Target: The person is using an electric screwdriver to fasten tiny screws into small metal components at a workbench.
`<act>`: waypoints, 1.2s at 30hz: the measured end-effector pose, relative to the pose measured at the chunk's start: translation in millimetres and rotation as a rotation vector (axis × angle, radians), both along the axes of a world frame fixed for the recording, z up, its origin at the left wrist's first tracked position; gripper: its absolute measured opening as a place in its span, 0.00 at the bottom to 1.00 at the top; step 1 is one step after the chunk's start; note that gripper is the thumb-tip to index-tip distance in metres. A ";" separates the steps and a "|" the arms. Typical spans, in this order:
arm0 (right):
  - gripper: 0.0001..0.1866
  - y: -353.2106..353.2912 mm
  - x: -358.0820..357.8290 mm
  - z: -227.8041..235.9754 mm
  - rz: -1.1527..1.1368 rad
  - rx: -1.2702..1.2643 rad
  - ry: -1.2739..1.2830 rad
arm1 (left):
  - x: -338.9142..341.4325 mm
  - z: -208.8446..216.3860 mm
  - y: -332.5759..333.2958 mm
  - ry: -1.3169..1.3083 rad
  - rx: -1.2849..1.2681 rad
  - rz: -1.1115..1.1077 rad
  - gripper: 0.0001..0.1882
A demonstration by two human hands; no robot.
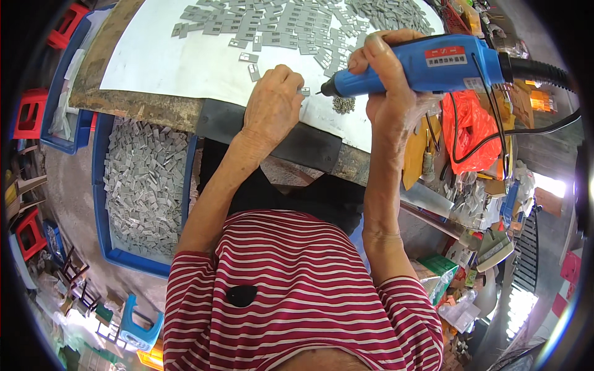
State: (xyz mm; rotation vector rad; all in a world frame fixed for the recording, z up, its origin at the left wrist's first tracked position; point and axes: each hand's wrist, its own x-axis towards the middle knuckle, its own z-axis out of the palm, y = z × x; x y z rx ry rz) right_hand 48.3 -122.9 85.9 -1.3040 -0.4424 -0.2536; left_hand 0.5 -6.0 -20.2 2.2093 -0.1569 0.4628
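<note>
My right hand [391, 77] is wrapped round a blue electric screwdriver [365, 79], held sideways with its dark nose and thin bit pointing left. The bit's tip is close to a small grey rectangular piece [304, 91], which my left hand [275, 102] pinches near the table's front edge; I cannot tell whether they touch. Just below the screwdriver's nose lies a little heap of tiny metal parts [343, 105], apparently screws. Two loose grey pieces [249, 57] lie beyond my left hand, and many more grey pieces [291, 28] cover the far side of the white sheet [167, 62].
A dark pad [226, 120] covers part of the worn table edge [142, 111]. On the floor at left, a blue crate [99, 210] holds many grey pieces. To the right are a red plastic bag [473, 139], the black tool cable [538, 73] and cluttered boxes. A blue stool [139, 334] stands lower left.
</note>
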 end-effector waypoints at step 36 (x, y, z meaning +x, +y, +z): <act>0.10 18.9 1.4 -11.4 0.050 -0.039 0.055 | 1.6 -0.2 -1.7 0.045 -0.014 0.034 0.07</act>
